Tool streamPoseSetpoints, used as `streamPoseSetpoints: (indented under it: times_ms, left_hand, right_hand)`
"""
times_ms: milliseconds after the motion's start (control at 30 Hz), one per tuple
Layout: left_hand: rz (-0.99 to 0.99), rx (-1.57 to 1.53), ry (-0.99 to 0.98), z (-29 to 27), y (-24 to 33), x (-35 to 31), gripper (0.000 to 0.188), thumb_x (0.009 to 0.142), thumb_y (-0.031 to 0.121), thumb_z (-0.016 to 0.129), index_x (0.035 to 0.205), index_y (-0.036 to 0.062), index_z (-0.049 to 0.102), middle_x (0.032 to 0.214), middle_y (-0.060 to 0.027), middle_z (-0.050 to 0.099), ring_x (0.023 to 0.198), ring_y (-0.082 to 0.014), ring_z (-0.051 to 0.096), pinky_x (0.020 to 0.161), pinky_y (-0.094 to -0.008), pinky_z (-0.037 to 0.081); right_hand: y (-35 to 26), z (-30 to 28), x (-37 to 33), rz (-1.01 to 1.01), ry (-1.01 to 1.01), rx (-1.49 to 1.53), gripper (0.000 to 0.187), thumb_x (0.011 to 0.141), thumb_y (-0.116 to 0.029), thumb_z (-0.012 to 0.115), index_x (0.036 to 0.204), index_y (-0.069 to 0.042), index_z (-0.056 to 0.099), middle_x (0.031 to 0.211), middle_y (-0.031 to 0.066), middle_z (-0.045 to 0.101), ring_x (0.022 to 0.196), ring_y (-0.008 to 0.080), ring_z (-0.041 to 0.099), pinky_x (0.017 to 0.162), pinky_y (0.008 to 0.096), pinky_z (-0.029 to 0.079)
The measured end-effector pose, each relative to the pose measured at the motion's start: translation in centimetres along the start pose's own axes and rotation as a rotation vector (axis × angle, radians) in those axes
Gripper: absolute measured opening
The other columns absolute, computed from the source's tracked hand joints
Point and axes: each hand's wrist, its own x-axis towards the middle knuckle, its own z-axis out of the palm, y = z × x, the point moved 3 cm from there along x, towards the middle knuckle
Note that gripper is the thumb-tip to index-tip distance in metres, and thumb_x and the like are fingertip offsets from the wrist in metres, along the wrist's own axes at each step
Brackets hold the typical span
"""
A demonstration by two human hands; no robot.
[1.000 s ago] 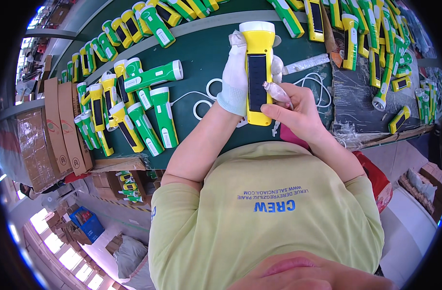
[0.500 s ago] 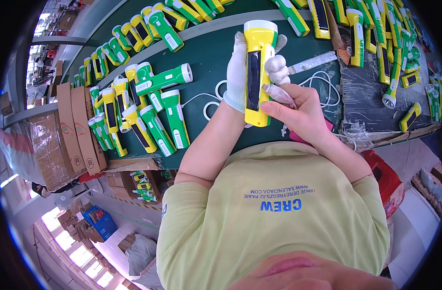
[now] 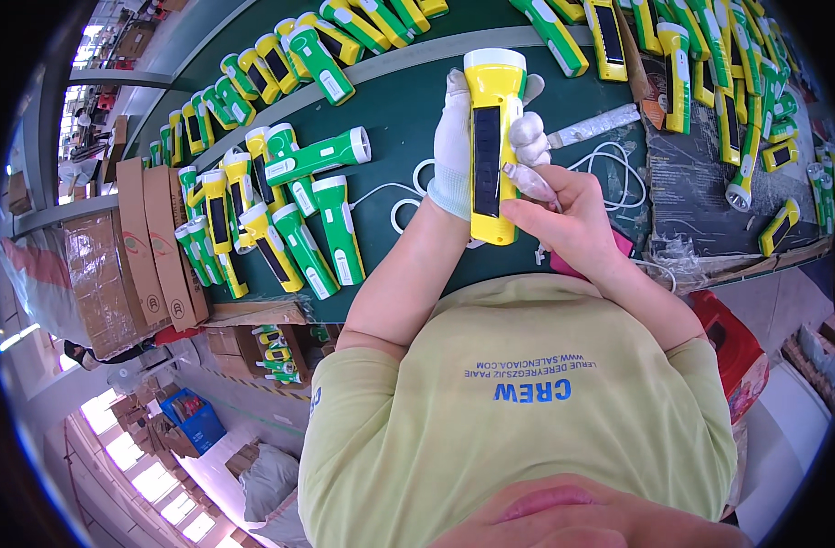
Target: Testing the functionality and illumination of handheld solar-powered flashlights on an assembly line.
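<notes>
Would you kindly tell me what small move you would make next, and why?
I'd probably roll the flashlight slightly so the side nearest the right hand faces up: that hand holds a whitish plug with its tip by that edge, yet no socket shows there. The gloved left hand grips the flashlight, so it could do the turning.

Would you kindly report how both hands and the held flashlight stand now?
Gloved left hand: grip on yellow flashlight, white head pointing away. Right hand: holding pale wrapped piece beside flashlight. Silvery strip on bench beyond, apparently clear.
</notes>
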Motion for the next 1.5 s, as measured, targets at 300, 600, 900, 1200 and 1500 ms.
streamPoseSetpoints:
  times_ms: [300,600,900,1200,1500]
  left_hand:
    - [0.408,0.464,0.307,0.8,2.1,-1.0,0.073,0.093,0.072,0.035,0.122,0.0086,0.055,0.078,-0.0089,0.057,0.069,-0.0211,0.055,0.066,-0.0325,0.048]
    - [0.985,0.715,0.248,2.3,2.2,-2.7,0.066,0.087,0.062,0.060,0.116,0.0028,0.053,0.092,-0.0083,0.055,0.082,-0.0202,0.055,0.070,-0.0342,0.044]
    - [1.101,0.999,-0.140,5.5,1.8,-4.4,0.071,0.078,0.073,0.061,0.102,0.0068,0.050,0.088,-0.0074,0.046,0.079,-0.0202,0.042,0.073,-0.0345,0.035]
    - [1.087,1.050,-0.222,7.0,1.0,-4.9,0.079,0.073,0.083,0.056,0.100,0.0093,0.048,0.085,-0.0056,0.046,0.074,-0.0187,0.040,0.069,-0.0336,0.034]
    - [0.956,1.010,-0.340,6.7,1.3,-5.0,0.088,0.063,0.087,0.062,0.096,0.0062,0.048,0.081,-0.0087,0.054,0.069,-0.0199,0.050,0.067,-0.0344,0.042]
  right_hand:
    - [1.3,-0.6,1.0,-0.122,0.103,0.086,0.028,0.084,-0.009,0.072,0.110,0.001,0.066,0.083,0.0001,0.064,0.055,0.0012,0.048,0.046,0.0180,0.034]
    - [-0.1,0.6,0.6,-0.702,0.240,-0.363,0.039,0.075,-0.004,0.080,0.111,0.001,0.067,0.117,0.0111,0.064,0.080,0.0141,0.066,0.057,0.0229,0.053]
    - [-1.6,0.8,0.0,-0.784,0.288,-0.360,0.045,0.068,0.005,0.077,0.110,0.003,0.062,0.114,0.0118,0.062,0.079,0.0178,0.067,0.062,0.0237,0.057]
    - [-2.6,0.8,-1.0,-0.869,0.304,-0.510,0.048,0.060,0.001,0.079,0.105,0.000,0.061,0.109,0.0080,0.063,0.064,0.0127,0.061,0.052,0.0227,0.051]
    - [-2.6,0.5,-0.9,-0.692,0.206,-0.424,0.043,0.055,-0.005,0.084,0.086,-0.004,0.054,0.101,0.0131,0.064,0.080,0.0197,0.066,0.063,0.0266,0.051]
